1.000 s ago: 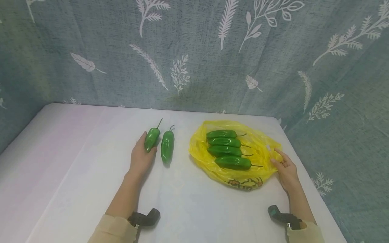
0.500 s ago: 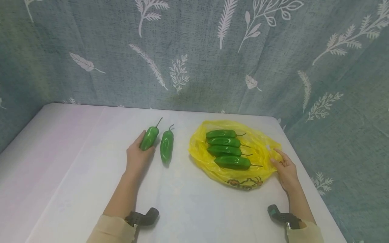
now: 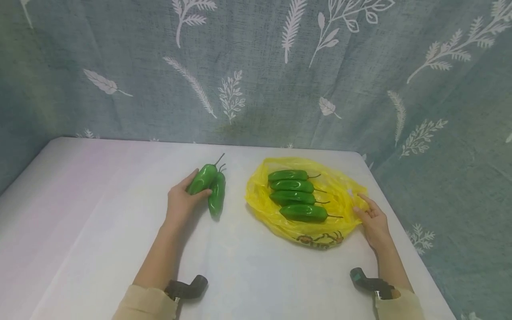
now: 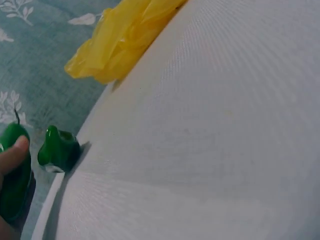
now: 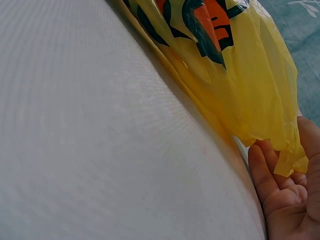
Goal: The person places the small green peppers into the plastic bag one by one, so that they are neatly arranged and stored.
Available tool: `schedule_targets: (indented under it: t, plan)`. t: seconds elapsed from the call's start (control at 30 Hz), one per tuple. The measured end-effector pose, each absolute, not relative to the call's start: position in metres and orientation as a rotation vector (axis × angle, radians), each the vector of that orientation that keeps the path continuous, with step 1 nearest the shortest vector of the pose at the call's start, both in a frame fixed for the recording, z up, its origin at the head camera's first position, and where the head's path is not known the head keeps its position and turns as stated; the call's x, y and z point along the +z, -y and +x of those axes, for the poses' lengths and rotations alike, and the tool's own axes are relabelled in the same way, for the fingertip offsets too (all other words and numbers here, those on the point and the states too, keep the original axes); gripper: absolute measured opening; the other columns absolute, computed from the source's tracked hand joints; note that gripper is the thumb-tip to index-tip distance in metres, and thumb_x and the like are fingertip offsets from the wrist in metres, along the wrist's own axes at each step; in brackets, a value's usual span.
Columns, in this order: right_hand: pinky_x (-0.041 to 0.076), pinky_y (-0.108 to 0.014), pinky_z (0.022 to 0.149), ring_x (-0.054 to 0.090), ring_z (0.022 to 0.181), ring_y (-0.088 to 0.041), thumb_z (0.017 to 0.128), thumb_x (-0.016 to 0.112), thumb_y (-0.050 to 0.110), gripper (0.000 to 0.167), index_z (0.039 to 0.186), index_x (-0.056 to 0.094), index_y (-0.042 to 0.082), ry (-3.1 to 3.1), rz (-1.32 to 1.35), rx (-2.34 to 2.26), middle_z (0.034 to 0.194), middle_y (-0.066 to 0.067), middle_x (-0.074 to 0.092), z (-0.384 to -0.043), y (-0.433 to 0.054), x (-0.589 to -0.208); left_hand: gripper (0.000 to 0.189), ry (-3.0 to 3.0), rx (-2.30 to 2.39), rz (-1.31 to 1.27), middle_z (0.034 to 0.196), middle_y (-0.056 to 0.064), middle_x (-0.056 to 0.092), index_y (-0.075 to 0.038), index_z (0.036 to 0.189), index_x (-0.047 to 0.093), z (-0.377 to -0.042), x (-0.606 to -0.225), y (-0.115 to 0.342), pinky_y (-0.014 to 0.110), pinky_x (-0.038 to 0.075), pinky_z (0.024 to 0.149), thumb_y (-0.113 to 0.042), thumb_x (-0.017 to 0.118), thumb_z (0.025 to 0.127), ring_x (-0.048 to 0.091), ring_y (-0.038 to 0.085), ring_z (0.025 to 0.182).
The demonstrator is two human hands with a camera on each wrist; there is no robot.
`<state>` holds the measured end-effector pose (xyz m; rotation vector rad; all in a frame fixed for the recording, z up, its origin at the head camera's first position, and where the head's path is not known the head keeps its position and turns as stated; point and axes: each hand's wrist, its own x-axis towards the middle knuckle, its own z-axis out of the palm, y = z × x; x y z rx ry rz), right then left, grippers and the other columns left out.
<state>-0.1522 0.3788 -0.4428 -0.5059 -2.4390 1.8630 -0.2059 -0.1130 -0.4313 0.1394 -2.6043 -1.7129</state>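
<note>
My left hand (image 3: 180, 202) grips a long green chili pepper (image 3: 203, 178) between thumb and fingers, its stem pointing up and to the right. Right beside it, a second green chili pepper (image 3: 217, 195) lies on the table, partly overlapped by the held one in the head view. The left wrist view shows the thumb across the held pepper (image 4: 15, 195). On the right lies a spread yellow plastic bag (image 3: 342, 195) with several green chili peppers (image 3: 304, 213) in a row on it. My right hand (image 3: 376, 224) pinches the bag's right edge; the right wrist view shows the plastic (image 5: 250, 90) running between thumb and fingers.
A white table (image 3: 256, 275) carries everything. Behind it and to the right hangs a grey-green curtain (image 3: 256, 66) with white leaf prints. A dark wrist camera (image 3: 188, 286) sits on the left wrist, and another dark camera (image 3: 370, 282) on the right.
My left hand first drew slightly left with its pepper, then the pepper swung right against the second one, more tilted. The right hand and bag keep their place; the head view shifted slightly.
</note>
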Motion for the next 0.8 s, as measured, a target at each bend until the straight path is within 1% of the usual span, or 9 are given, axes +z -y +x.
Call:
schedule_targets:
  t: [0.07, 0.13, 0.27, 0.33, 0.53, 0.8]
  plan:
    - [0.026, -0.024, 0.112, 0.019, 0.144, -0.023, 0.095, 0.057, 0.031, 0.063, 0.15, 0.028, 0.022, 2.459, -0.481, 1.835, 0.158, -0.008, 0.017, -0.152, -0.38, -0.444, 0.079, 2.623, -1.718, 0.103, 0.149, 0.011, 0.038, -0.024, 0.146, 0.037, -0.208, -0.429, 0.112, 0.051, 0.031, 0.109, -0.035, 0.076, 0.079, 0.036, 0.033, 0.134]
    - [0.028, -0.022, 0.11, 0.02, 0.144, -0.022, 0.094, 0.058, 0.032, 0.063, 0.149, 0.029, 0.022, 2.457, -0.471, 1.831, 0.158, -0.009, 0.018, -0.152, -0.38, -0.444, 0.077, 2.642, -1.715, 0.074, 0.148, 0.012, 0.039, -0.023, 0.145, 0.038, -0.21, -0.426, 0.11, 0.052, 0.032, 0.108, -0.033, 0.076, 0.079, 0.037, 0.034, 0.133]
    - [0.033, -0.014, 0.105, 0.025, 0.142, -0.018, 0.093, 0.06, 0.031, 0.063, 0.148, 0.031, 0.021, 2.412, -0.452, 1.876, 0.157, -0.011, 0.02, -0.152, -0.38, -0.446, 0.073, 2.686, -1.689, 0.025, 0.147, 0.013, 0.04, -0.02, 0.144, 0.04, -0.214, -0.422, 0.106, 0.052, 0.032, 0.109, -0.028, 0.074, 0.08, 0.038, 0.034, 0.132]
    - [0.034, -0.012, 0.104, 0.026, 0.141, -0.017, 0.092, 0.061, 0.029, 0.064, 0.148, 0.032, 0.02, 2.378, -0.439, 1.916, 0.157, -0.012, 0.02, -0.152, -0.379, -0.446, 0.072, 2.713, -1.676, 0.008, 0.147, 0.013, 0.04, -0.019, 0.144, 0.04, -0.216, -0.421, 0.103, 0.051, 0.032, 0.109, -0.026, 0.074, 0.081, 0.038, 0.034, 0.132]
    - [0.034, -0.014, 0.105, 0.026, 0.141, -0.018, 0.092, 0.061, 0.031, 0.064, 0.148, 0.032, 0.02, 2.402, -0.441, 1.891, 0.157, -0.011, 0.02, -0.152, -0.378, -0.446, 0.07, 2.765, -1.625, -0.057, 0.144, 0.015, 0.044, -0.019, 0.143, 0.043, -0.222, -0.416, 0.094, 0.05, 0.034, 0.108, -0.026, 0.075, 0.081, 0.041, 0.033, 0.129]
    - [0.034, -0.012, 0.103, 0.026, 0.141, -0.018, 0.092, 0.061, 0.028, 0.064, 0.148, 0.032, 0.019, 2.369, -0.425, 1.923, 0.157, -0.012, 0.02, -0.152, -0.378, -0.445, 0.069, 2.802, -1.602, -0.174, 0.143, 0.015, 0.046, -0.019, 0.143, 0.044, -0.227, -0.403, 0.08, 0.049, 0.042, 0.1, -0.022, 0.074, 0.08, 0.048, 0.033, 0.121]
